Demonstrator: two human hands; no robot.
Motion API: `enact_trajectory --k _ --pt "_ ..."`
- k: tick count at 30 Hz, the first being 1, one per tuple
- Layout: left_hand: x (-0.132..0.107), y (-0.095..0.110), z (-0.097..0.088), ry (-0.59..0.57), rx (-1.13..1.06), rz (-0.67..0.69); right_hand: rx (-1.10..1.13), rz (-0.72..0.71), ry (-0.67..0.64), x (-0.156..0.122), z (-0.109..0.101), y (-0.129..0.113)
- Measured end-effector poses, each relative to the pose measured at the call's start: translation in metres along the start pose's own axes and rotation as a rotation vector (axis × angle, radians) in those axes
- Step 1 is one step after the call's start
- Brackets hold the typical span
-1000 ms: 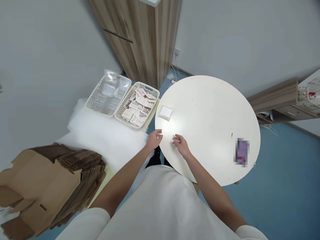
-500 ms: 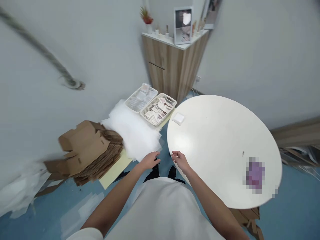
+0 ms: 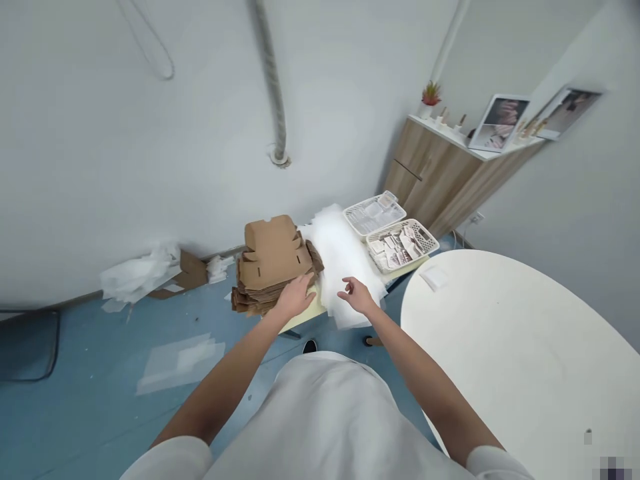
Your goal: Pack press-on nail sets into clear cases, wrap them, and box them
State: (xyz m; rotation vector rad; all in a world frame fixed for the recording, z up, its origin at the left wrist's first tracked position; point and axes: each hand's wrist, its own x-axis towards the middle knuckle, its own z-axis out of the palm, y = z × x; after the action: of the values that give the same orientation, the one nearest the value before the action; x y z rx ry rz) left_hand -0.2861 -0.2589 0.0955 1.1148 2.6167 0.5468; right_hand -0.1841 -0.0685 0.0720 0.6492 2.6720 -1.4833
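Cardboard, brown and flat-folded, forms the stack that lies directly ahead of our left hand. We note that this hand's fingertips reach the near right edge of the stack, the fingers extended and loosely spread, closing on nothing; whether they actually touch the cardboard cannot be told from this view. The stack rests on a low bench with a pale yellow top, of which only a strip shows beneath the hand.

Our right hand hangs just to the right of the left, above the near end of a heap of white foam sheets. Its grip is open, fingers curled slightly and apart, holding nothing. The foam sheets lie just beside the cardboard stack, on its right, with edges overlapping.

Beyond the foam stand two white plastic baskets side by side: the farther basket holds clear plastic pieces, the nearer basket holds small printed cards. To the right, a round white table carries a small white square pad near its far edge.

A wooden cabinet stands in the corner with a small plant and framed pictures on top. Loose white wrapping and cardboard scraps lie on the blue floor by the wall.
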Motion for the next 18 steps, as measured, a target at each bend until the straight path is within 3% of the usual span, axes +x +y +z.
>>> enact_trajectory --k 4,8,13,18 --pt "0.001 -0.060 -0.026 0.040 0.136 -0.204 -0.263 -0.149 0.078 0.057 0.035 -0.058" --pt "-0.006 -0.098 -0.027 -0.034 0.078 -0.266 -0.433 -0.169 0.090 0.088 0.064 -0.086" --pt "-0.015 -0.118 -0.020 0.003 -0.050 -0.220 -0.520 -0.073 0.092 0.101 0.085 -0.093" --pt "-0.009 -0.114 -0.023 -0.010 -0.032 -0.224 -0.643 0.001 0.103 0.108 0.089 -0.101"
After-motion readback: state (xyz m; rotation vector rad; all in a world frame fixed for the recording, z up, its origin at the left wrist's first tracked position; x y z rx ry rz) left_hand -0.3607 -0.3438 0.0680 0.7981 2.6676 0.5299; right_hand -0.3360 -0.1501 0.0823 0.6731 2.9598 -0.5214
